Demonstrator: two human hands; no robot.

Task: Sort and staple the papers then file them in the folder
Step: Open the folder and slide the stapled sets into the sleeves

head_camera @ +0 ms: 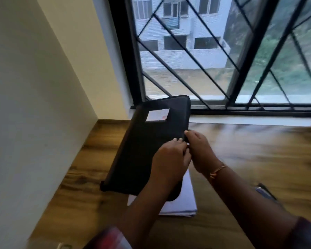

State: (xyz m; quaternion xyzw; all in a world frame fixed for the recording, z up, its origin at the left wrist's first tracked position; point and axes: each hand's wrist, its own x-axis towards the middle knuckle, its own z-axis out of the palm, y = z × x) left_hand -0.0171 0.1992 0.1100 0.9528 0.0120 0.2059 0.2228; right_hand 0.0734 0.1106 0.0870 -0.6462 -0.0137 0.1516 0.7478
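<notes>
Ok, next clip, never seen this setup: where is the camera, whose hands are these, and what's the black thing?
No machine here: a person wears one wide-angle camera on the head, looking forward and down, so both arms are their own. The left hand and right hand grip the right edge of a black folder, which partly covers a stack of white papers on a wooden table. A barred window stands behind. The small dark item by the right arm is too blurred to name.

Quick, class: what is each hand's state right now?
Left hand: closed on the black folder.
Right hand: closed, pinching the folder's edge.
</notes>
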